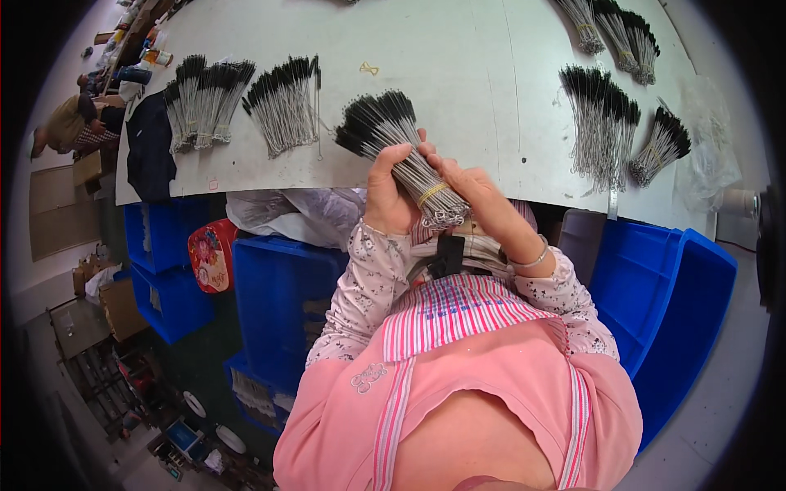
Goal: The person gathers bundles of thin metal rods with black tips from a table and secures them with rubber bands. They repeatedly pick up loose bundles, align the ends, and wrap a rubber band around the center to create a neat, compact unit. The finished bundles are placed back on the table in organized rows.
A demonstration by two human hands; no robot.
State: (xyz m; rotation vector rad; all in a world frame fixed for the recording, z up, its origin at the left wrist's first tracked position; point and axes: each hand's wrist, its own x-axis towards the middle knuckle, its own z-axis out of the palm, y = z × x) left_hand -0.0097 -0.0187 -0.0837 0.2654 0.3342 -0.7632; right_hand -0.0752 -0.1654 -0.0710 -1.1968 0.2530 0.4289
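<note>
A thick bundle of thin wire tube brushes [377, 121], with black bristles and looped wire ends, is held above the table's front edge. The bristles point away from me to the upper left, the loops toward me. My left hand [388, 195] is closed round the bundle's left side, its thumb lying over the wires. From the right, my right hand [473, 190] grips the same bundle, fingers partly hidden behind the wires. A yellow rubber band [432, 193] circles the wires close to the loops.
More brushes lie in groups on the white table [442, 49]: loose ones [282, 110] and bundles [205, 102] at left, others [602, 123] at right. A spare rubber band [368, 68] lies beyond my hands. Blue crates [655, 303] flank me. Another person [70, 123] is far left.
</note>
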